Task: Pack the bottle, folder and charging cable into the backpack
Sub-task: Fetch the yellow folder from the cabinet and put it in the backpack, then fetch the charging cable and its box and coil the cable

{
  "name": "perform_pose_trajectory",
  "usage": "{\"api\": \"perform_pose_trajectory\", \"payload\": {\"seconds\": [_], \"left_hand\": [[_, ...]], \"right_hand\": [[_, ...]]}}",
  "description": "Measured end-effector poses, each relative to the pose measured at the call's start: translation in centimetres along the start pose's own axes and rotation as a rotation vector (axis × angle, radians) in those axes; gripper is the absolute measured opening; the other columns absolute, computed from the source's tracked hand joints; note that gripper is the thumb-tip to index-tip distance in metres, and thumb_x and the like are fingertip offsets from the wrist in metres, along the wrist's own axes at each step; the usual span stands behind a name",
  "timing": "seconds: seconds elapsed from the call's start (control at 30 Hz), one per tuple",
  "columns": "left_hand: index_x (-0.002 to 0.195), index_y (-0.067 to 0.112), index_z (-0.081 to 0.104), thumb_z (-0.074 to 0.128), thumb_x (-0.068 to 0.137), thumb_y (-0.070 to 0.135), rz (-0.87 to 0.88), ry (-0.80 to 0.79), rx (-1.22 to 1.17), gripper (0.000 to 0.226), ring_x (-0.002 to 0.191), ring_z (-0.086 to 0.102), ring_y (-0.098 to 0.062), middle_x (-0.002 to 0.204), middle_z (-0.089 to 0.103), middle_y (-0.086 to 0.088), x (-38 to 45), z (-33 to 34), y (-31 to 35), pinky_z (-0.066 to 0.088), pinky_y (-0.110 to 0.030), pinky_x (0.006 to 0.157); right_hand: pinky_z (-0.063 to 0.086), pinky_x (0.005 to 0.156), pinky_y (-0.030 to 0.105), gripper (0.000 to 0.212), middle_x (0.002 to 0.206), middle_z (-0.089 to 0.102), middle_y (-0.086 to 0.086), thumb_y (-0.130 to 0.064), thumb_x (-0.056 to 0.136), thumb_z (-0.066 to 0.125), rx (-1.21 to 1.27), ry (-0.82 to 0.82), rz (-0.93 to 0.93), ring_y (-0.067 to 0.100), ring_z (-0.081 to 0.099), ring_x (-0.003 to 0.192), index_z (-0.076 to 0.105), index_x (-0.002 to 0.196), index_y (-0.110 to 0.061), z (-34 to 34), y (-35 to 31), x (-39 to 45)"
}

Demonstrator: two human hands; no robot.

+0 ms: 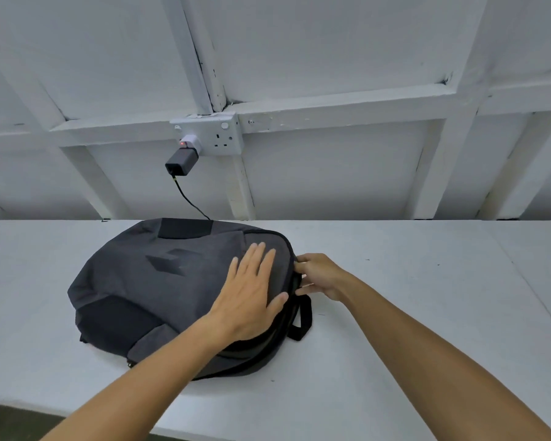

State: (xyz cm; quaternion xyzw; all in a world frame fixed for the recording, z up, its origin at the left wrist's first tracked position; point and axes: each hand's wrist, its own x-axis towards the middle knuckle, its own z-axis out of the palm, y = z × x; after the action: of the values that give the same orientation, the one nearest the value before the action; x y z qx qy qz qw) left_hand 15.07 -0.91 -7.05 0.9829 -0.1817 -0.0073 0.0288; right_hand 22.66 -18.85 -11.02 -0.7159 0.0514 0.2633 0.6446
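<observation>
Both forearms enter from the near edge of the table (pixel 427 281). My left hand (pixel 252 291) lies flat, fingers spread, palm pressed on the top panel of the grey backpack (pixel 159 281), which rests on its back near the middle of the table. My right hand (pixel 318 275) sits at the backpack's right rim, fingertips drawn together on something small at the zip line; I judge it to be the zip pull, though the pull itself is hidden. The black carry handle (pixel 303 323) loops out just below that hand. Along the near right rim a dark gap shows, so the main compartment appears partly unzipped.

Step in hand, as I judge it: running the zip. To do it well, keep the left palm bearing down close to the pull so the fabric stays taut, and draw along the curve of the rim, not outward.

No bottle or folder is visible; whether they are inside cannot be told. Beyond the far edge, a black charging cable (pixel 188 198) hangs from a charger (pixel 182 162) plugged into the wall socket (pixel 217 135), and drops behind the backpack.
</observation>
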Motion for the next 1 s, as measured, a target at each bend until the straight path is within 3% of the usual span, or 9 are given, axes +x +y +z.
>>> {"api": "perform_pose_trajectory", "payload": {"seconds": [0.13, 0.3, 0.4, 0.5, 0.63, 0.8, 1.0], "left_hand": [[0.157, 0.014, -0.008, 0.017, 0.098, 0.063, -0.098, -0.173, -0.101, 0.081, 0.149, -0.024, -0.015, 0.165, -0.017, -0.003, -0.4, 3.8, -0.7, -0.006, -0.044, 0.123], [0.158, 0.013, -0.006, -0.008, 0.082, 0.068, -0.117, -0.133, -0.047, 0.093, 0.149, -0.022, -0.017, 0.165, -0.017, -0.006, -0.5, 6.0, -0.5, -0.010, -0.047, 0.122], [0.158, 0.014, 0.005, 0.003, 0.093, 0.066, -0.100, -0.058, -0.077, 0.083, 0.151, -0.018, -0.017, 0.166, -0.011, -0.006, -0.4, 5.5, -0.3, -0.005, -0.047, 0.123], [0.154, 0.014, 0.024, 0.020, 0.098, 0.057, 0.055, 0.102, -0.077, 0.071, 0.153, 0.000, -0.020, 0.166, 0.008, -0.007, 0.7, 3.8, 0.2, 0.007, -0.048, 0.123], [0.153, 0.011, 0.027, 0.017, 0.098, 0.056, 0.301, 0.089, -0.088, 0.072, 0.152, 0.010, -0.024, 0.164, 0.016, -0.011, 5.7, 1.9, 3.1, 0.011, -0.045, 0.123], [0.155, 0.013, 0.020, 0.009, 0.094, 0.061, 0.556, 0.027, -0.119, 0.079, 0.151, 0.017, -0.025, 0.165, 0.015, -0.009, 11.6, 1.3, 14.3, 0.015, -0.039, 0.121], [0.157, 0.016, 0.017, 0.022, 0.101, 0.053, 0.845, -0.006, -0.185, 0.067, 0.151, 0.018, -0.024, 0.165, 0.016, -0.007, 10.0, -0.7, 32.4, 0.014, -0.039, 0.122]], "right_hand": [[0.057, 0.064, 0.029, 0.025, 0.101, 0.072, 0.009, -0.013, 0.094, 0.051, -0.002, 0.087, 0.001, 0.023, 0.069, 0.085, 0.062, 0.116, -0.014, 0.7, 1.2, 0.2], [0.057, 0.063, 0.028, 0.028, 0.100, 0.071, 0.013, -0.018, 0.094, 0.055, -0.033, 0.159, -0.016, 0.022, 0.067, 0.079, 0.061, 0.121, -0.013, 1.2, 1.6, 0.3], [0.058, 0.063, 0.029, 0.030, 0.101, 0.070, 0.012, -0.024, 0.095, 0.055, -0.061, 0.190, -0.018, 0.023, 0.067, 0.078, 0.060, 0.122, -0.012, 1.2, 1.4, 0.0], [0.057, 0.063, 0.030, 0.039, 0.106, 0.067, 0.008, -0.030, 0.094, 0.056, -0.180, 0.268, -0.048, 0.023, 0.067, 0.088, 0.052, 0.131, -0.018, 0.1, 1.3, -0.4], [0.056, 0.085, 0.038, 0.043, 0.119, 0.064, 0.005, -0.036, 0.095, 0.054, -0.298, 0.451, -0.084, 0.022, 0.063, 0.100, 0.046, 0.135, -0.023, -4.0, 1.9, -3.9], [0.050, 0.093, 0.035, 0.042, 0.114, 0.063, 0.003, -0.034, 0.097, 0.052, -0.310, 0.773, -0.050, 0.021, 0.060, 0.104, 0.045, 0.137, -0.022, -12.3, 4.6, -14.3], [0.049, 0.094, 0.039, 0.041, 0.106, 0.061, -0.005, -0.034, 0.097, 0.050, -0.242, 1.126, 0.030, 0.019, 0.059, 0.103, 0.045, 0.136, -0.024, -20.4, 9.0, -30.8]]}}
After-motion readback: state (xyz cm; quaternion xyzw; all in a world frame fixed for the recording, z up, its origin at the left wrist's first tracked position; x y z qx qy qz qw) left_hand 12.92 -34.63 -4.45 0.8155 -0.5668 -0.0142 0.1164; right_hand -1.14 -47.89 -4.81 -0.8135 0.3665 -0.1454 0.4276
